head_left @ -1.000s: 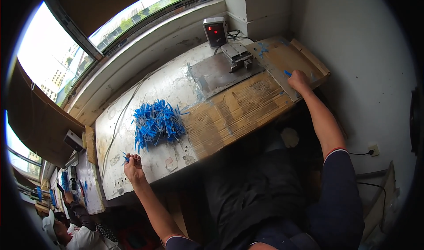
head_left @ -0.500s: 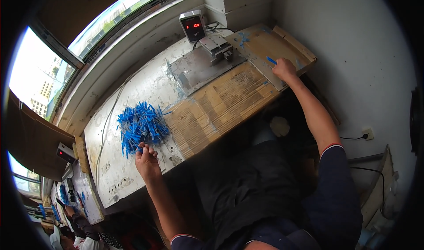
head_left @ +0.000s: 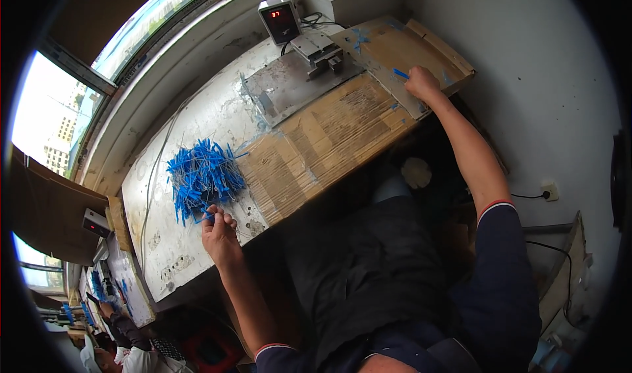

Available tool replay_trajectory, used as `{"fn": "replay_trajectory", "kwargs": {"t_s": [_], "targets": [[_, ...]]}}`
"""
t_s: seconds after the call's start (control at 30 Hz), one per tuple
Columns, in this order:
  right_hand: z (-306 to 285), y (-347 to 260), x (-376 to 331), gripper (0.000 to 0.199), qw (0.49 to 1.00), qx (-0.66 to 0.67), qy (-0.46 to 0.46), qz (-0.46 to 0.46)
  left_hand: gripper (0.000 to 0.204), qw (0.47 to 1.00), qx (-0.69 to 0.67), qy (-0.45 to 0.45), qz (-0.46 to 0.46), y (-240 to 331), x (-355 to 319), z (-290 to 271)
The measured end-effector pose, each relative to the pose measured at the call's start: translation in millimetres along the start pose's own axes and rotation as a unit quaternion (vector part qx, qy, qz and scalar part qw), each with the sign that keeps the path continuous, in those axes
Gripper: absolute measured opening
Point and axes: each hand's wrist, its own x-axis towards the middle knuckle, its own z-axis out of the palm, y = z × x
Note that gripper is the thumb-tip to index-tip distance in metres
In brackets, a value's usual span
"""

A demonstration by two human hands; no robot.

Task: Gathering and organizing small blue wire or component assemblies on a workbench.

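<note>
Head view: pile of blue-tipped wires point(head_left: 205, 172) heaped loose straight on the white tabletop point(head_left: 181, 244), left side; its lower layers are buried. Left hand point(head_left: 222, 238) at the pile's near edge, fingertips pinched on a thin blue piece point(head_left: 208, 216), mostly covered by fingers. Right hand point(head_left: 423, 84) clenched around a blue bit point(head_left: 400, 74) over the cardboard sheet point(head_left: 438, 53), far right; inner end hidden, count unclear. Co-worker point(head_left: 135, 360) near left, cut off.

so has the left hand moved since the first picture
Yes: judged against the brown cardboard on the table, the left hand has moved right, nearer the cardboard's left end.
</note>
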Motion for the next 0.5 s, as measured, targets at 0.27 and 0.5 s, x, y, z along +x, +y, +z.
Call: {"fn": "replay_trajectory", "kwargs": {"t_s": [0.27,0.5], "targets": [[-3.2,-30.4,-15.3,0.015,0.996,0.024,-0.022,-0.078,0.018,0.999,-0.033,-0.004,-0.02,-9.3,-19.7,16.5],[-7.9,-169.9,-217.7,0.011,0.766,0.521,-0.368,-0.082,0.021,0.982,-0.107,-0.038,-0.15,-62.5,-56.9,53.5]]}}
